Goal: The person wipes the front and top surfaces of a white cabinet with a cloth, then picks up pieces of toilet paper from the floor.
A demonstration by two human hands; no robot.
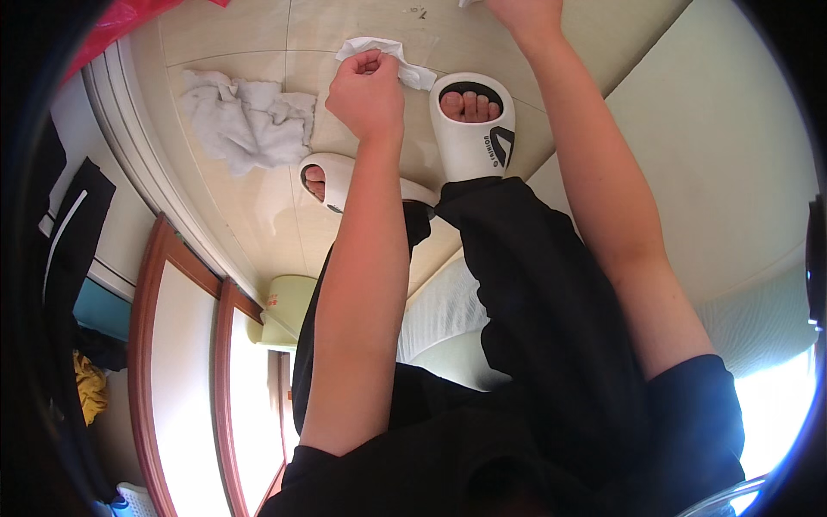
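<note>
My left hand (pixel 367 90) has its fingers curled in, over a crumpled white tissue (pixel 417 75) that shows behind and to the right of it. Whether the fingers pinch the tissue or only hover over it cannot be told. Only the wrist and part of my right hand (pixel 531 18) show at the top edge; its fingers are cut off. A scrap of white material (pixel 470 2) peeks in just left of that hand. On the tiled floor (pixel 239 26), left of my left hand, lies a rumpled, greyish-stained white cloth (pixel 249 123) with ragged edges.
My feet wear white slides (pixel 475 152). A sliding-door track (pixel 123 123) and brown-framed door panels (pixel 184 388) run along the left, beside hanging black clothing (pixel 77 220). A pale green bucket (pixel 287 310) stands behind my left arm. Pink plastic (pixel 129 22) fills the upper left corner.
</note>
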